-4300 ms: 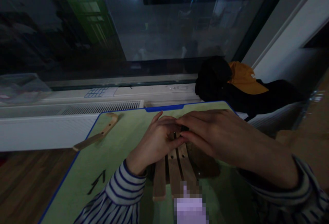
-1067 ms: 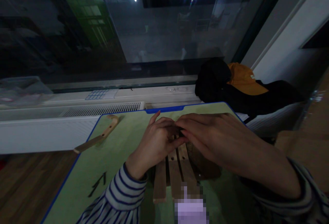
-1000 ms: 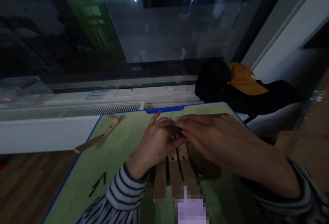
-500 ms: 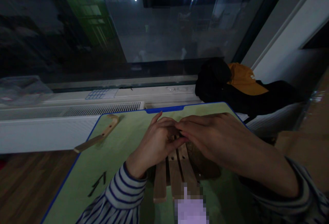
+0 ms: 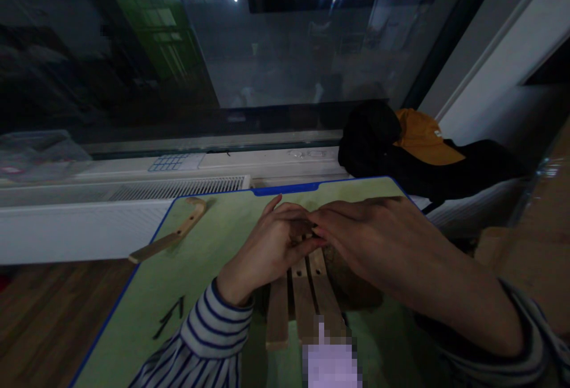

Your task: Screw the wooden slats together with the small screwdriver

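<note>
Both hands meet over the far end of a set of wooden slats (image 5: 303, 299) lying on a green mat (image 5: 209, 257). My left hand (image 5: 267, 248) curls its fingers around the slats' far end, index finger raised. My right hand (image 5: 369, 239) pinches something small and dark at the slat tops; I cannot make out what it is. A darker rounded wooden piece (image 5: 351, 287) lies under my right wrist.
A curved wooden piece with holes (image 5: 171, 236) lies at the mat's far left corner. Small dark screws (image 5: 169, 316) rest near the mat's left edge. A black bag with an orange cap (image 5: 418, 138) sits at the back right. A radiator grille (image 5: 173, 187) runs beneath the window.
Almost nothing has moved. Both hands stay together at the slats' far end, with only slight finger shifts.
</note>
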Demonstrator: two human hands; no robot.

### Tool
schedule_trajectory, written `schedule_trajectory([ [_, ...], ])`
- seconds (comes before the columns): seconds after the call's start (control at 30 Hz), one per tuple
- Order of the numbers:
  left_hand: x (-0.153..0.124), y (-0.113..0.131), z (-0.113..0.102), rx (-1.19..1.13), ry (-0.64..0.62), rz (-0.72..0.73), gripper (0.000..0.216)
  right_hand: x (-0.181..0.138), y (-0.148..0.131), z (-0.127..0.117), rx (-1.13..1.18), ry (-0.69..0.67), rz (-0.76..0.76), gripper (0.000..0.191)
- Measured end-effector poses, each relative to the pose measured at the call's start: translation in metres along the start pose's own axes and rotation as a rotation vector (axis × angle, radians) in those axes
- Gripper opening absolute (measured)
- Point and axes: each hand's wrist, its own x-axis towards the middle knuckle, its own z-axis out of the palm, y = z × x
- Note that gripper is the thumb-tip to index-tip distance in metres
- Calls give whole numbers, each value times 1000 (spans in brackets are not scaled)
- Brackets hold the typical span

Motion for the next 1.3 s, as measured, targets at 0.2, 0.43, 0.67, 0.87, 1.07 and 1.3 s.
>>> schedule_trajectory([
  [0.2, -1, 2, -1, -30, -46, -10, 14, 1, -6, -1, -32, -66, 62, 11],
  [0.43, 2, 5, 0, 80, 68, -36, 12, 2, -4, 2, -7, -62, 97, 8],
  [0.67, 3, 5, 1, 103, 67, -42, 9, 2, -1, 3, 11, -73, 88, 12],
  [0.87, 2, 5, 2, 51, 67, -41, 11, 2, 8, 5, 140, -52, 69, 17],
  [1.07, 1, 4, 3, 34, 69, -48, 10, 1, 9, 4, 152, -57, 4, 17],
  [1.3, 1, 2, 2, -8, 71, -16, 10, 0, 5, 2, 50, 21, -35, 16],
])
